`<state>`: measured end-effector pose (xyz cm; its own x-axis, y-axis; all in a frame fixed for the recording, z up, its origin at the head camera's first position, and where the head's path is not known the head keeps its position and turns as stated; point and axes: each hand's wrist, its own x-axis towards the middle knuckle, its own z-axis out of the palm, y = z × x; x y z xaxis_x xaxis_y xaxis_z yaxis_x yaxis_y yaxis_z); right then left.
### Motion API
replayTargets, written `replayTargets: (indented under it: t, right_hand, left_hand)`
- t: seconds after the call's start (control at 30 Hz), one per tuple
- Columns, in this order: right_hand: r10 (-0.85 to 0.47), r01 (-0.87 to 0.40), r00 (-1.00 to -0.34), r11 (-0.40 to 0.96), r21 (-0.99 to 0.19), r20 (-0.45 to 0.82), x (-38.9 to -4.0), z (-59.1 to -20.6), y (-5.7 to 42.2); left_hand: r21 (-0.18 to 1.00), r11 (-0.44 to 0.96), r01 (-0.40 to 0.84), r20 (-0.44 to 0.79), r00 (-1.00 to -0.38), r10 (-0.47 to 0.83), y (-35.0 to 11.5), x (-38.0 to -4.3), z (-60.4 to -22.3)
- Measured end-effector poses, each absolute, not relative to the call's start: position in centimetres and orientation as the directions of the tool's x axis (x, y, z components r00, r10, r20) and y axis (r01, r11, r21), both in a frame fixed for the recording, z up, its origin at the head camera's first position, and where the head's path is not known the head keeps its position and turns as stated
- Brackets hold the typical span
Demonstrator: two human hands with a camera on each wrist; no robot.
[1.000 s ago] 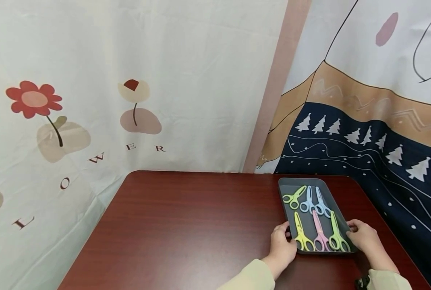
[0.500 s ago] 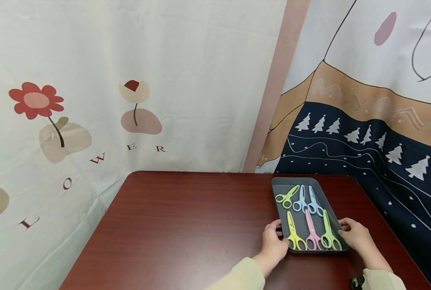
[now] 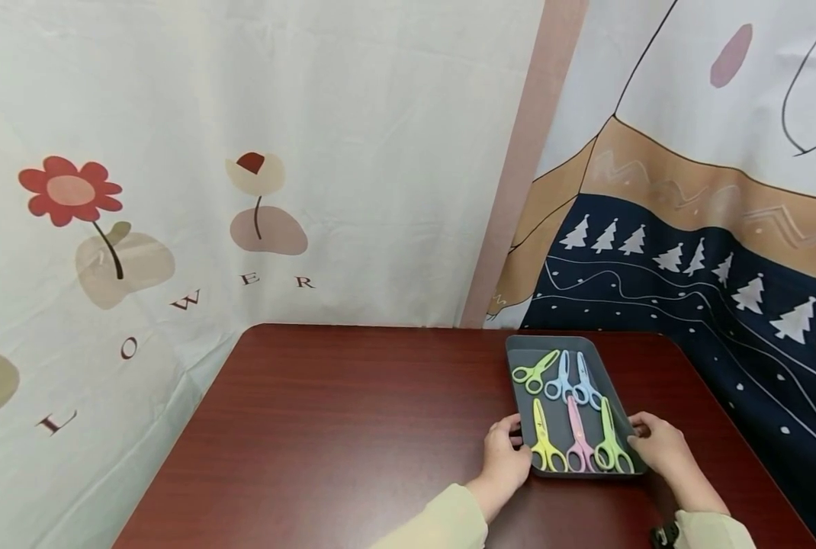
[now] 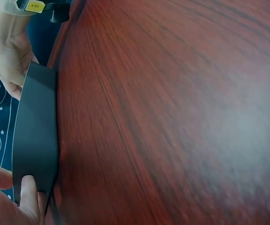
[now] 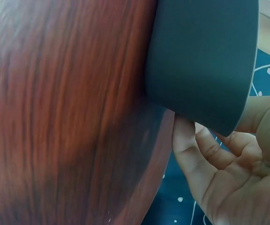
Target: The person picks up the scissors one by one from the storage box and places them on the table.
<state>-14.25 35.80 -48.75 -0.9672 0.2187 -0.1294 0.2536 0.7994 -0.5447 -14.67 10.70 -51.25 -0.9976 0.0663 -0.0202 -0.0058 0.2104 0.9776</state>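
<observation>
The fingers (image 4: 29,193) of the left hand (image 3: 506,460) are clamped on the left side of the dark grey tray (image 3: 560,422), close to its near corner; in the left wrist view, 1 digit lies flat against the tray's outer wall. The right hand (image 3: 662,444) grips the opposite side of the tray, also towards the near end, and in the right wrist view 1 fingertip meets the lower edge at the tray's corner.

Between the 2 hands, 6 pairs of scissors lie inside the tray. In its near half, from left to right, are the yellow scissors (image 3: 541,429), the pink scissors (image 3: 576,428) and the green scissors (image 3: 608,428). In its far half are the lime scissors (image 3: 538,368), slanted at the left, then 2 blue pairs (image 3: 563,371) side by side.

Pale sleeves (image 3: 442,518) reach in from the tray's near side, and a dark device (image 3: 665,535) sits at the right wrist. The tray is at the reddish-brown table (image 3: 353,412), most of which spreads to the tray's left. Beyond the tray hangs pale cloth (image 3: 380,152) with printed flowers; right of it is navy cloth (image 3: 628,286) with white trees.
</observation>
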Motion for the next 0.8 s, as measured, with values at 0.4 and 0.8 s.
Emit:
replayTargets:
  t: [0.4,0.8]
  right_hand:
    - [0.203,0.223,-0.974,0.808,-0.545,-0.097,-14.4,-48.9,33.5]
    - [0.147,0.164,-0.986,0.822,-0.545,-0.075,-15.0,-49.2,31.2]
  left_hand:
    - [0.976,0.216,0.001,-0.016,-0.997,0.074,8.1,-14.7,-51.4]
    - [0.971,0.241,0.01,-0.006,-0.998,0.065,5.4,-14.8,-51.5]
